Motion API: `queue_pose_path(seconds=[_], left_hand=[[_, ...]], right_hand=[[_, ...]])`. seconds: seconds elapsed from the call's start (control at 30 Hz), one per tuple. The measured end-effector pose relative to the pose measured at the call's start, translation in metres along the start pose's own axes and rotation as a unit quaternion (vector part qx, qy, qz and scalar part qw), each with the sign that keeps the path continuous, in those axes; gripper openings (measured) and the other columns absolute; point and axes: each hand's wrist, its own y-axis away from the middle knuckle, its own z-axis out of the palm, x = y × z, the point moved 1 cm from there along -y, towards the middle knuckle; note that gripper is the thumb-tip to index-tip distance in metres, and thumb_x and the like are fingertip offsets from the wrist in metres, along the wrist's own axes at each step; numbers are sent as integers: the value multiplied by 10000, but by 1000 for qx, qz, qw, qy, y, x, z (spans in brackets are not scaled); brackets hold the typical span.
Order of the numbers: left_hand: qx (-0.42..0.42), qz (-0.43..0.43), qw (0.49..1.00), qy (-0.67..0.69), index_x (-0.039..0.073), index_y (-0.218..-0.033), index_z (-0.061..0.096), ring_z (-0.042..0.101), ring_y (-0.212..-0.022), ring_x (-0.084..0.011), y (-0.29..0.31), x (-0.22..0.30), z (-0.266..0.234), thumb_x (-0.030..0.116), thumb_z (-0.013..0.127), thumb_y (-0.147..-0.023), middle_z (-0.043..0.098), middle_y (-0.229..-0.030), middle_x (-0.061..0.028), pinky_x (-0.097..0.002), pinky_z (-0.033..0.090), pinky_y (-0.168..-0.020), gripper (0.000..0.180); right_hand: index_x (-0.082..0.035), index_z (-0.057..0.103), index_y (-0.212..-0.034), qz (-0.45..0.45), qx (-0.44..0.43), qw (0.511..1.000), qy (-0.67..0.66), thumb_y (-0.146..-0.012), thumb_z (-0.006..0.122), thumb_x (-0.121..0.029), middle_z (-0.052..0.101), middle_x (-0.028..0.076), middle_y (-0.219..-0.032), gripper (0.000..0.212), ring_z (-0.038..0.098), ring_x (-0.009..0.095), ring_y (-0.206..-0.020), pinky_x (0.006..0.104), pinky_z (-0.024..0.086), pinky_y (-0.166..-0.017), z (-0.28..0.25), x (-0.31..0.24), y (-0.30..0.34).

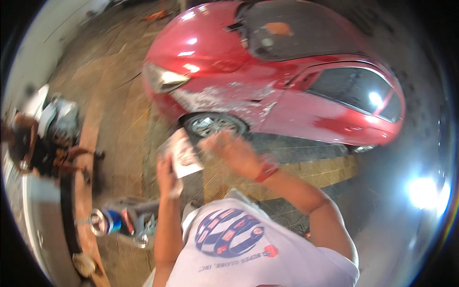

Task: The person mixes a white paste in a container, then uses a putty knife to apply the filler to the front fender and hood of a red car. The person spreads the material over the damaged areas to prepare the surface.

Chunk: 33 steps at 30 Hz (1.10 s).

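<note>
My left hand (165, 176) is closed around the edge of a whitish flat piece (182, 152), like a sheet or thin board, with pinkish-beige patches on its face. Its exact kind is too blurred to tell. Just to the right hovers my right hand (230, 152), a red band around its wrist. Motion smears its fingers, and I cannot make out whether they hold anything. Beyond both hands stands a red car (210, 62). Greyish-white scuffed patches (224, 98) spread over its front fender, above the front wheel (215, 125).
To the left, a blue can (106, 222) stands near a cluttered grey tray (152, 206). Another person (36, 143) sits at the far left beside a long plank (86, 201). A pale round container (84, 264) is at the lower left. Bright light glares at right.
</note>
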Motion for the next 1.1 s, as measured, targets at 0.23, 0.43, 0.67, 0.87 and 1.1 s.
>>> queue_pose_path(seconds=[0.23, 0.43, 0.67, 0.87, 1.1], left_hand=[[-7, 43, 994, -97, -69, -1618, 390, 579, -1362, -212, 26, 28, 69, 277, 560, -1157, 577, -1519, -173, -341, 439, -1177, 601], [158, 83, 980, 83, -5, -1557, 456, 651, -1295, -269, 9, 7, 37, 169, 475, -1166, 651, -1419, -162, -410, 514, -1132, 428], [-14, 15, 991, 130, 36, -1546, 466, 711, -1206, -265, 17, 17, 69, 197, 520, -1154, 670, -1373, -157, -417, 595, -1030, 427], [-40, -46, 995, 77, 11, -1556, 475, 686, -1271, -239, 36, 17, 59, 190, 545, -1142, 663, -1435, -142, -388, 551, -1099, 457], [116, 77, 990, 28, 15, -1576, 448, 662, -1299, -258, 22, 34, 62, 195, 489, -1162, 637, -1452, -164, -399, 532, -1110, 453]], right_hand=[[-286, 650, -1485, -71, 54, 990, -114, -952, 603, -73, 599, 91, -1534, 575, 457, 410, -1524, 758, 246, -1232, -43, -37, -7], [-240, 678, -1436, -156, 24, 981, -112, -956, 637, -90, 573, 111, -1554, 505, 474, 420, -1491, 738, 301, -1218, -69, -25, 13], [-180, 463, -1586, -88, 168, 953, -237, -956, 608, 34, 525, 216, -1574, 681, 674, 473, -1220, 538, 609, -913, -27, -25, 12], [-97, 417, -1597, 41, 79, 931, -353, -989, 565, 66, 564, 221, -1508, 646, 671, 374, -1283, 431, 571, -1021, -21, -8, -4], [-13, 522, -1537, 237, -4, 523, -819, -1016, 647, 13, 658, 97, -1404, 536, 625, 172, -1269, 339, 501, -1102, -30, -32, 5]])
